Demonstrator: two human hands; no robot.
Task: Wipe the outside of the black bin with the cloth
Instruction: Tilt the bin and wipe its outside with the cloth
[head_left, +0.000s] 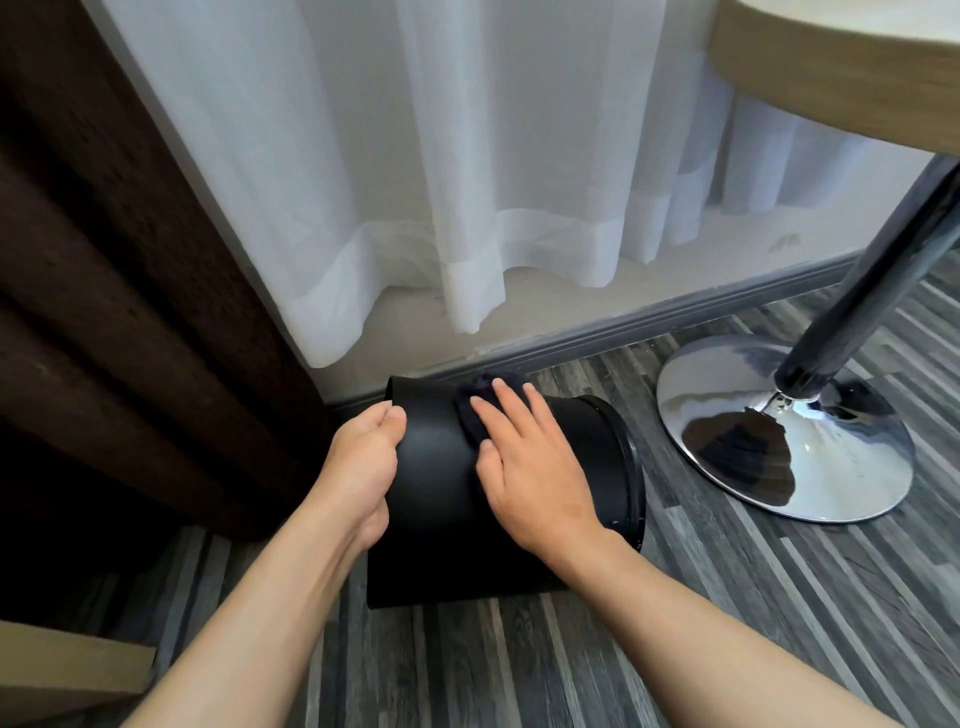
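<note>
Lying on its side on the grey plank floor (727, 597), the black bin (441, 483) sits between both hands. The left hand (358, 467) clamps its grip on the bin's left end. The right hand (535, 462) rests flat on the upper curve, fingers spread, pressing the dark cloth (475, 410) under its fingertips. Beyond hang white curtains (415, 156); a chrome base (779, 431) stands right.
</note>
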